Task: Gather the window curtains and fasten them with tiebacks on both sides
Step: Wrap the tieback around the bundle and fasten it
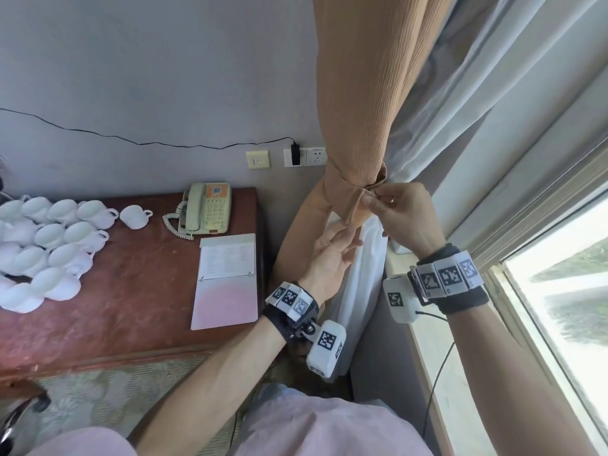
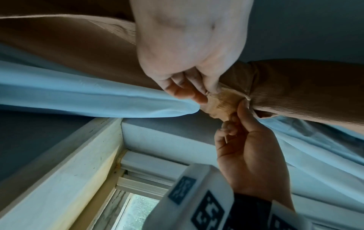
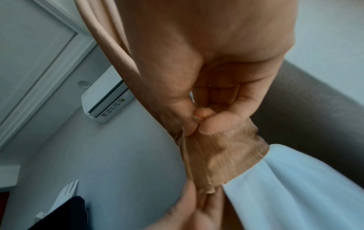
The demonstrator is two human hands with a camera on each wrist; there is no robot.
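Observation:
A tan curtain (image 1: 362, 93) hangs gathered beside the window, cinched at its waist by a tan fabric tieback (image 1: 353, 205). My right hand (image 1: 404, 218) pinches the tieback's upper end between thumb and forefinger, right at the knot. In the right wrist view that pinch sits on the ribbed tieback (image 3: 222, 152). My left hand (image 1: 329, 258) is just below, palm up, its fingers (image 3: 197, 214) around the strip's hanging end. The left wrist view shows the left hand (image 2: 187, 46) touching the tieback (image 2: 222, 99) from above and the right hand (image 2: 250, 152) from below. A white sheer curtain (image 1: 460, 110) hangs behind.
A red-brown table (image 1: 131, 291) on the left carries several white cups (image 1: 49, 245), a phone (image 1: 205, 209) and an open binder (image 1: 227, 281). Wall sockets (image 1: 306, 156) sit behind the curtain's waist. The window sill (image 1: 444, 373) and window (image 1: 559, 291) run along the right.

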